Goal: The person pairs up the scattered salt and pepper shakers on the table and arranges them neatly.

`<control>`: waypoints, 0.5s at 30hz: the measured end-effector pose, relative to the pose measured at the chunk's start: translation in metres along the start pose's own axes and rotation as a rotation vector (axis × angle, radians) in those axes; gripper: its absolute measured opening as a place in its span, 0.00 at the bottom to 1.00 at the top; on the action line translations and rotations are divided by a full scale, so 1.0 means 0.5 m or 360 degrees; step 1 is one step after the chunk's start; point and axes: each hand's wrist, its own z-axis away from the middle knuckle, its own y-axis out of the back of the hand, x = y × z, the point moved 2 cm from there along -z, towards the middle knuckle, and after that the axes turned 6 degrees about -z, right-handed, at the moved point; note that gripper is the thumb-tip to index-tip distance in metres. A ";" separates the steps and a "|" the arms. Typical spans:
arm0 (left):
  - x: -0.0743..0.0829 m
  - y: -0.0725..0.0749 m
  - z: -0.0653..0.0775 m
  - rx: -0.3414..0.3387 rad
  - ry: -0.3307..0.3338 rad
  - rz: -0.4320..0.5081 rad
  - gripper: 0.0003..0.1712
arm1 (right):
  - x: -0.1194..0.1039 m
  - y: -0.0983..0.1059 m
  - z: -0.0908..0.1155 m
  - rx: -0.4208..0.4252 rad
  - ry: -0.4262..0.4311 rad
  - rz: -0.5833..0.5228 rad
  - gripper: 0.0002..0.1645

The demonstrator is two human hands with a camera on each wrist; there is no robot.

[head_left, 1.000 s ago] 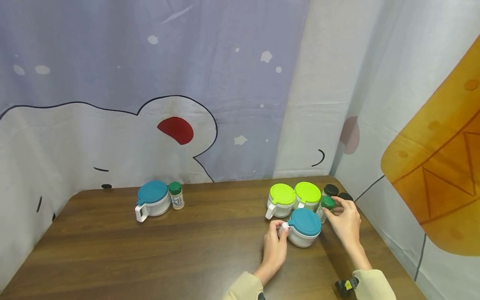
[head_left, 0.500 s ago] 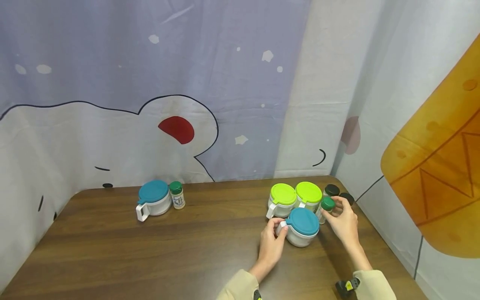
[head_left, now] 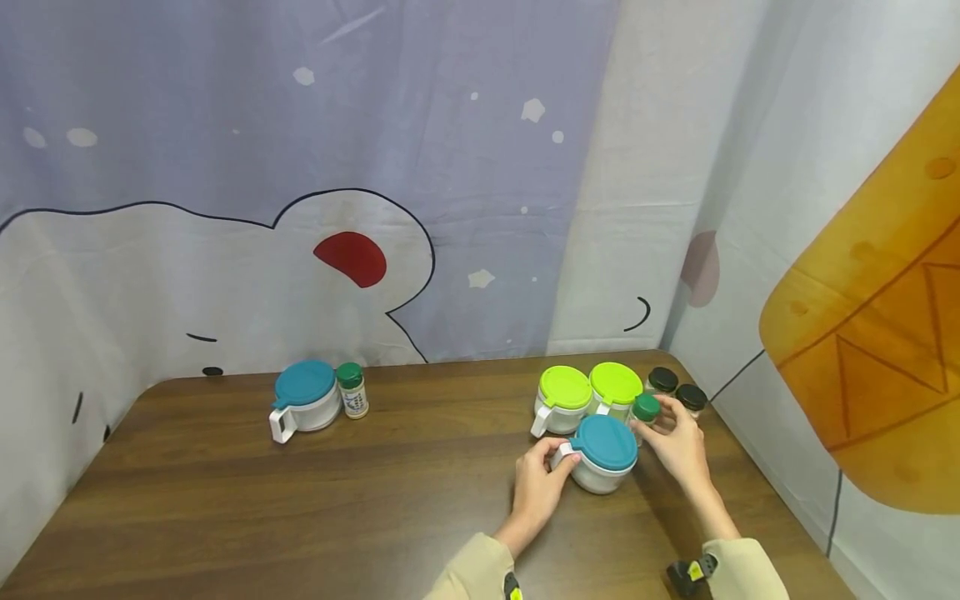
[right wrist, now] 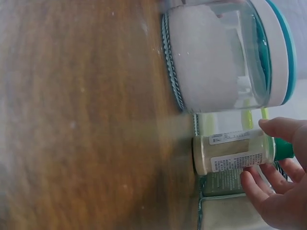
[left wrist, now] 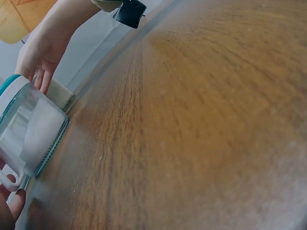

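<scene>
A glass seasoning jar [head_left: 606, 446] with a blue lid and white contents stands upright on the table at the right. My left hand [head_left: 536, 493] pinches its white handle [left wrist: 13, 178] between thumb and fingers. Just to the jar's right, my right hand [head_left: 681, 446] holds a green-capped spice bottle [right wrist: 230, 154], thumb on one side near the cap and fingers on the other. That bottle is upright, close beside the blue-lidded jar; in the head view, its lower part is mostly hidden. Two lime-lidded jars [head_left: 565, 388] stand directly behind.
Two black-capped bottles [head_left: 691, 397] stand at the back right, behind my right hand. Far left, another blue-lidded jar [head_left: 306, 396] sits next to a second green-capped spice bottle [head_left: 352, 390]. A printed curtain [head_left: 480, 167] hangs along the back and right of the wooden table [head_left: 337, 517].
My right hand and the green-capped spice bottle have shifted slightly left, uncovering more of the black-capped bottles. The blue-lidded jar in my left hand has also slid a little left.
</scene>
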 end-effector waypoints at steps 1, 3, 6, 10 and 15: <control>0.001 0.000 0.000 0.0000 0.0000 0.0003 0.11 | 0.000 -0.001 0.000 -0.0016 -0.0010 -0.0011 0.33; 0.001 0.001 0.000 -0.0003 -0.0002 0.0009 0.11 | 0.002 -0.003 0.001 -0.0033 -0.0032 -0.0036 0.34; 0.002 0.000 -0.001 -0.0010 -0.0014 0.0035 0.11 | 0.004 -0.006 0.001 -0.0031 -0.0057 -0.0078 0.33; 0.003 0.000 -0.002 -0.0008 -0.0022 0.0060 0.11 | 0.007 -0.010 0.000 -0.0012 -0.0069 -0.0108 0.33; 0.005 0.000 -0.002 0.0012 -0.0007 0.0042 0.11 | 0.013 -0.011 0.000 0.0015 -0.0075 -0.0100 0.33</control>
